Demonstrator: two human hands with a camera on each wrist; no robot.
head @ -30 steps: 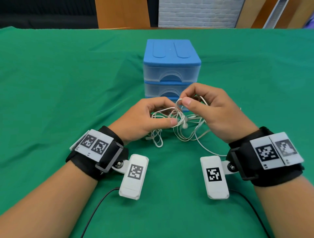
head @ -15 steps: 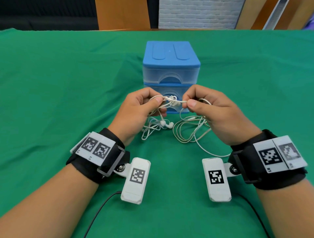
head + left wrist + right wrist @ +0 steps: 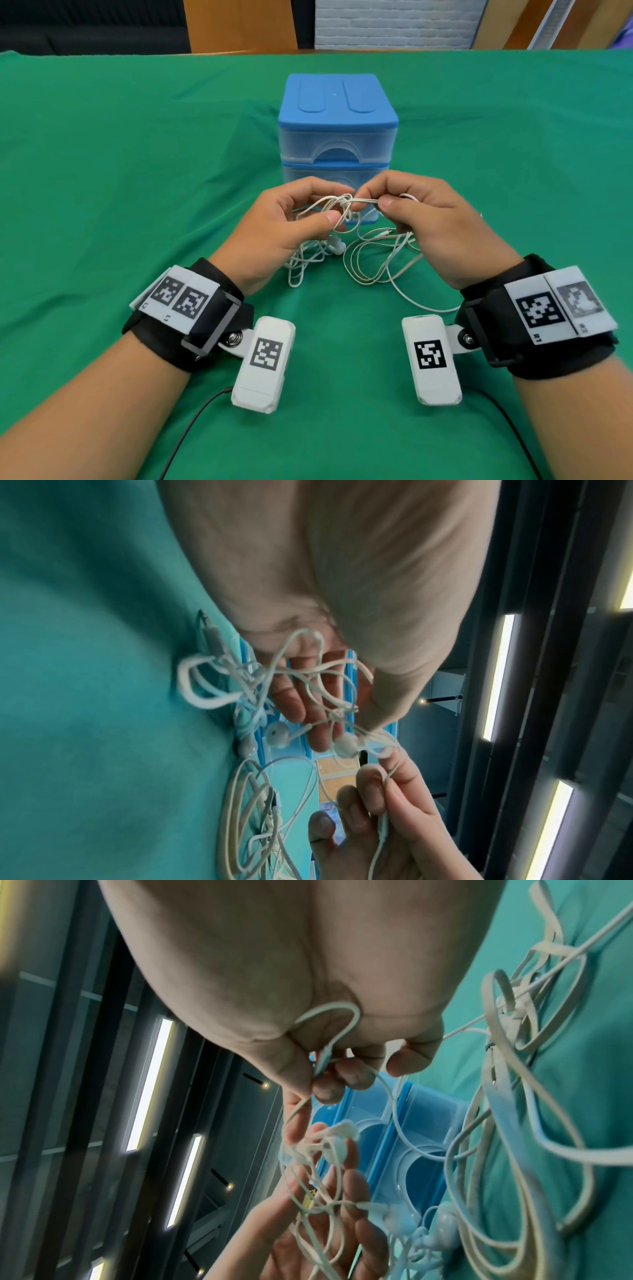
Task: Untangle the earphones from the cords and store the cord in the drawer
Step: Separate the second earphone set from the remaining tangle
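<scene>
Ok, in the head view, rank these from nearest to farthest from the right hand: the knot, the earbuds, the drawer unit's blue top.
1. Knot: at the right hand fingertips, between both hands.
2. Earbuds: hanging lower, under the left hand.
3. Blue top of the drawer unit: behind, farthest.

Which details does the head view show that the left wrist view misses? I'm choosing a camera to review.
Head only: the drawer unit's blue lid, both closed drawers, both wristbands.
Left wrist only: an audio plug on the cloth, ceiling lights.
Both: left hand and right hand pinching the white tangle, earbuds dangling, loops on the green cloth.
</scene>
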